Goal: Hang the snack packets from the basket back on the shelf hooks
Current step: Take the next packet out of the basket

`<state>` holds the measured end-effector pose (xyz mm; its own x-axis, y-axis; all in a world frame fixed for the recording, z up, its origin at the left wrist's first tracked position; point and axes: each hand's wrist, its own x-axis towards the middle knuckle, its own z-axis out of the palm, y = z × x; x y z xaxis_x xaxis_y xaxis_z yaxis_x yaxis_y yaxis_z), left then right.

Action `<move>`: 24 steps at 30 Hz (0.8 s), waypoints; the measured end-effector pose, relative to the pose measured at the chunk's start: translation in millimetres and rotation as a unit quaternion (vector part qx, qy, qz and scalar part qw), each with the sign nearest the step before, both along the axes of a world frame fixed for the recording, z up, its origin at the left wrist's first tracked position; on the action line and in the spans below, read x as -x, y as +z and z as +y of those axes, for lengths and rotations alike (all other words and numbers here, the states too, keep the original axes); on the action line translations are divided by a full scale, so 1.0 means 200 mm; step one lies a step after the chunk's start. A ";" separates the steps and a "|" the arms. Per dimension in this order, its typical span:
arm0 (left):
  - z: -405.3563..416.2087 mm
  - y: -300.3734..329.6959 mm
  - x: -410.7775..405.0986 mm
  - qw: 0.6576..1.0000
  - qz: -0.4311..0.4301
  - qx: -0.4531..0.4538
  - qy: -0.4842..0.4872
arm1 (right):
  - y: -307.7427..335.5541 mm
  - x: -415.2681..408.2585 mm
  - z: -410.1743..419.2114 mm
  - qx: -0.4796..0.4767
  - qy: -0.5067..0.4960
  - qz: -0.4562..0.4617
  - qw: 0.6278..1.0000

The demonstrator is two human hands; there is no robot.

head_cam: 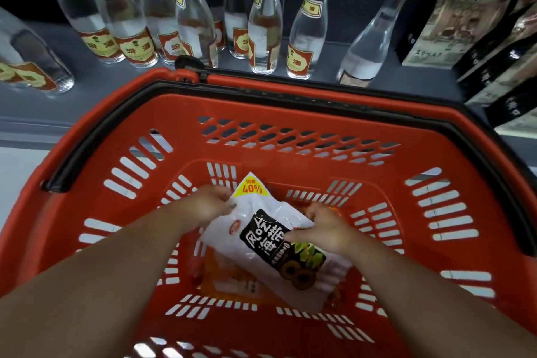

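Head cam looks straight down into a red basket (453, 136) with slotted walls and a black handle (96, 139) folded along its rim. Both hands are inside it on a white packet (308, 285) with a black label and a yellow 40% tag at its far corner. Left hand (207, 203) pinches the packet's far-left edge near that tag, fingers curled onto the plastic. Right hand (325, 227) grips the right side, thumb pressed across the black label and fingers wrapped behind. Packet sits tilted, low in the middle of the basket, lying over an orange packet (229, 279) on the bottom, mostly hidden. Can't tell if the white one is lifted clear or touching it. Past the basket, on the far side, clear bottles (264, 23) with red and yellow labels stand on a grey shelf (43, 113), and dark printed boxes (465, 14) sit far right.
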<state>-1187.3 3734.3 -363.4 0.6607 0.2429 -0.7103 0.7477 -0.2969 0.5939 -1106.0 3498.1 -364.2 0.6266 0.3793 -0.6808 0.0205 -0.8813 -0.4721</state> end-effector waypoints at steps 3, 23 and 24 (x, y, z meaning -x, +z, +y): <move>0.02 0.05 -0.03 0.988 -0.082 0.097 0.089 | 0.03 -0.02 -0.01 -0.057 -0.014 0.087 0.994; -0.05 0.19 -0.03 0.963 -0.110 0.235 0.079 | 0.19 -0.02 0.00 -0.238 -0.195 0.183 0.934; -0.06 0.22 -0.03 0.963 -0.126 0.220 0.091 | 0.21 -0.02 0.01 -0.243 -0.197 0.172 0.934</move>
